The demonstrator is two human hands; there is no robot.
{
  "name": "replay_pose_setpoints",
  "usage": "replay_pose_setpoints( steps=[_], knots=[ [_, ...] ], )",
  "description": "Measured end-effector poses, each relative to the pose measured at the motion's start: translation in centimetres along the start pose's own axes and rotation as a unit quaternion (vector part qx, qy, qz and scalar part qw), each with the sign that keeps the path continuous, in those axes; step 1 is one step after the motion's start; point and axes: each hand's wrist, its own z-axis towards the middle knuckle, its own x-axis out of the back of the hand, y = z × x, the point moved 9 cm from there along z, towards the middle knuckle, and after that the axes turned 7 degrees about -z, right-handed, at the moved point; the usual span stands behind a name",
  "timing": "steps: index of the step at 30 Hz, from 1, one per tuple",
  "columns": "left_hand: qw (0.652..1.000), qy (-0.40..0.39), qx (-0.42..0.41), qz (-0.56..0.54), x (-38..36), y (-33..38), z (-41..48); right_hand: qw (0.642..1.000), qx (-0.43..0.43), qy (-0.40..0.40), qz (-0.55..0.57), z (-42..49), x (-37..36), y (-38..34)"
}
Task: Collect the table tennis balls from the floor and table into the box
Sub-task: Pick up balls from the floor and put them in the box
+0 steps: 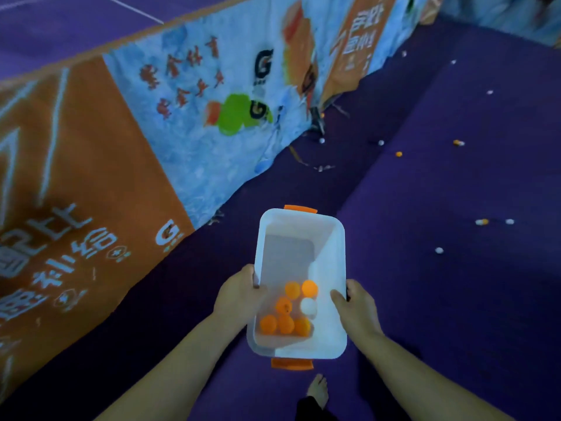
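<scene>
Seven balls lie in the box [300, 262] we carry: six orange balls [285, 317] and one white ball [308, 306], all gathered at the end nearer to us. The box is a pale, translucent rectangular tub with two orange handles [300, 209], one at the far end and one at the near end. Our left hand [239, 294] clasps the left long rim, thumb hooked over the edge and fingers pressed against the outer wall. Our right hand [356, 308] clasps the right long rim in the same way, thumb lying inside the wall. Both hands are closed on the tub and hold it above the purple floor [440, 299].

In this one head view we count about ten loose balls [439, 250] scattered over the floor to the right and ahead, white and orange mixed; some are blurred, and two pairs sit so close that we cannot tell them apart surely. A printed barrier [136, 132] in orange and light blue panels runs along our left side. One bare foot [318, 390] shows just below the box.
</scene>
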Motion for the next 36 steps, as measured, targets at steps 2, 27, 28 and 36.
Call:
replay_pose_setpoints(
  steps=[2, 27, 28, 36],
  knots=[
    [1.0, -0.014, -0.009, 0.003, -3.1, 4.0, 1.9, 1.0, -0.008, 0.003, 0.015, 2.6, 3.9, 2.1],
    [0.984, -0.136, -0.114, -0.011, -16.7, 37.5, 31.3, 0.99, -0.077, 0.118, 0.031, 34.6, 31.5, 3.2],
    [0.981, -0.156, -0.115, -0.023, -17.1, 38.8, 32.9, 0.988, -0.087, 0.125, 0.037, 36.0, 32.4, 3.0],
    [0.974, -0.192, -0.11, -0.048, -20.3, 49.1, 46.0, 0.965, -0.174, 0.18, 0.081, 46.6, 40.0, 5.7]
  ],
)
